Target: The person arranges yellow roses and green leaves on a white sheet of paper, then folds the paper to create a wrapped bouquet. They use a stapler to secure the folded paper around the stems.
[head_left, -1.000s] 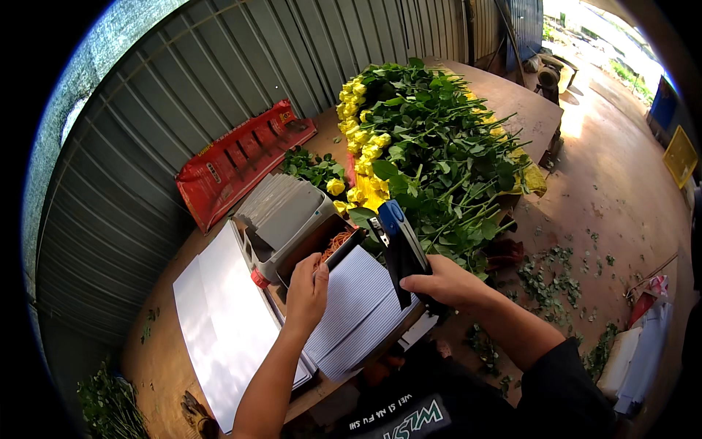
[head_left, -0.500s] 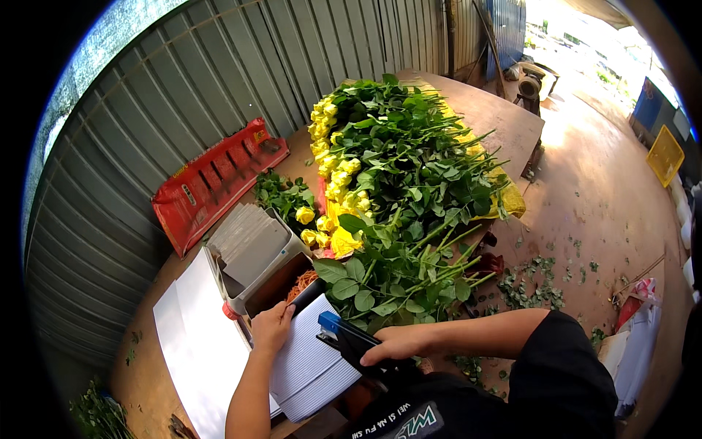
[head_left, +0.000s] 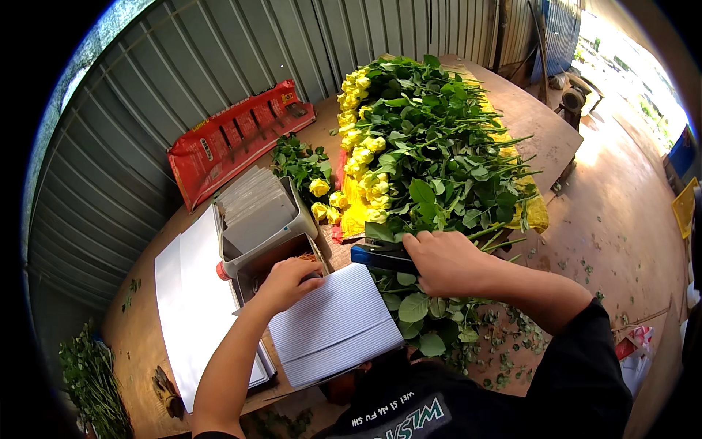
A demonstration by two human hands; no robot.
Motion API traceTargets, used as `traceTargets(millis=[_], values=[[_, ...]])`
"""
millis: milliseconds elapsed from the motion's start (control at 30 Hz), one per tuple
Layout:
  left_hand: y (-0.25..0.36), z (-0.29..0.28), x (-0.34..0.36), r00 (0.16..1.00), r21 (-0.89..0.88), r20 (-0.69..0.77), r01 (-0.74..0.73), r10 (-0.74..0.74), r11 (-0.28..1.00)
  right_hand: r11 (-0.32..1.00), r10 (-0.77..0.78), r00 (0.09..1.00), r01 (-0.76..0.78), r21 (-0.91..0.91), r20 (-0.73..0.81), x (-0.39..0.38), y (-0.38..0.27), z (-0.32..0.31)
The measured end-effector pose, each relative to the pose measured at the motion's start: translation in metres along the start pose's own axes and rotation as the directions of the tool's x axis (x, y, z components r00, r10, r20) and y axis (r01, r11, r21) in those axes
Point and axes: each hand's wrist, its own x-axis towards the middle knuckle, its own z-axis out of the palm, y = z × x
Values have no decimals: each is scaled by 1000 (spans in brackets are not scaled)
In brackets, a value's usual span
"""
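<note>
My right hand [head_left: 447, 265] is closed round a black stapler with a blue end [head_left: 384, 258], held over the leaves at the near side of the yellow roses [head_left: 363, 164]. My left hand [head_left: 287, 285] lies at the far left corner of a stack of white corrugated sheets [head_left: 333, 325], beside an open cardboard box [head_left: 252, 282]. Its fingers curl over something dark that I cannot make out. A little of the orange bands [head_left: 307, 257] shows in the box behind that hand. The roses lie in a broad pile, blooms left, stems right.
A grey bin of upright sheets [head_left: 256, 208] and flat white paper [head_left: 179, 307] lie left of the box. Behind are a red plastic package [head_left: 238, 143] and a corrugated metal wall [head_left: 241, 58]. Gloves [head_left: 167, 391] and cut greenery [head_left: 95, 380] are at lower left. Fallen leaves [head_left: 512, 344] litter the right.
The right hand has moved forward with the stapler, from above the corrugated sheets to over the rose leaves. The left hand has shifted slightly, its fingers now reaching further over the sheets' corner. The view has shifted.
</note>
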Motion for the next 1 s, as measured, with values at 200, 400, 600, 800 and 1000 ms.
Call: traceTargets(millis=[200,400,600,800,1000], values=[[16,12,52,899,-180,392,285,-197,941,709,-185,935,340,-618,302,46,10,47],[3,32,61,875,-178,282,451,-394,875,758,-374,927,305,-576,-1,58,50,40],[4,33,66,823,-193,329,538,-463,820,762,-454,890,412,-499,41,77,52,29],[10,32,65,823,-200,316,544,-472,815,690,-494,825,565,-453,276,99,42,29],[13,32,68,796,-131,309,578,-521,806,625,-506,749,660,-418,427,128,35,19]])
